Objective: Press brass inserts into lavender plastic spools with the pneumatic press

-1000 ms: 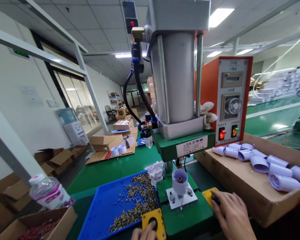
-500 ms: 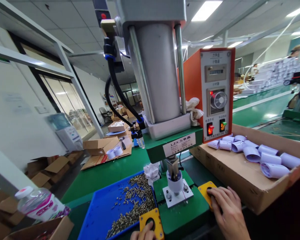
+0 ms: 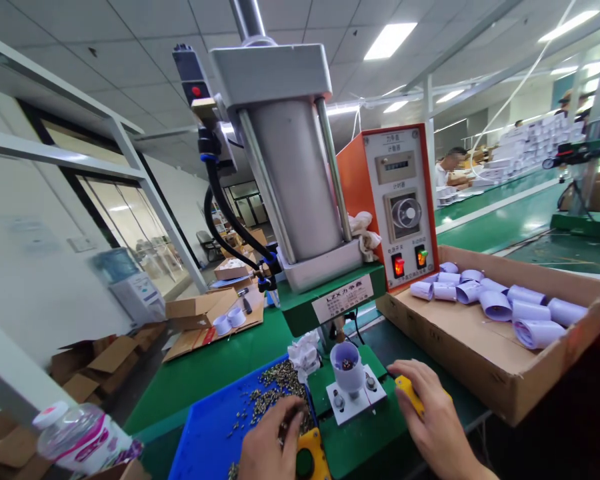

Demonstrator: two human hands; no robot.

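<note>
A pale lilac plastic cup (image 3: 349, 373) stands upright in a white fixture plate (image 3: 356, 403) bolted to the green base of a pneumatic press (image 3: 300, 180). Small dark metal bits show inside it, and the ram is above, clear of it. My left hand (image 3: 270, 443) is over the edge of the blue tray (image 3: 200, 420), thumb and fingers pinched together; whatever they hold is hidden. Small metal fittings (image 3: 275, 400) are heaped in that tray. Beside this hand is a yellow button box (image 3: 313, 453). My right hand (image 3: 433, 423) has thumb and fingers apart, by another yellow button box (image 3: 410, 393).
On the right, a cardboard box (image 3: 460, 340) holds several lilac tubes (image 3: 497, 305). An orange control box (image 3: 395, 207) stands behind the press. Crumpled white paper (image 3: 305, 355) sits by the tray, a plastic bottle (image 3: 83, 437) at lower left. A co-worker (image 3: 450, 167) sits farther back.
The press ram has risen out of the cup. My left hand has left its button and moved up over the tray's fittings. My right hand has come off its button and spread.
</note>
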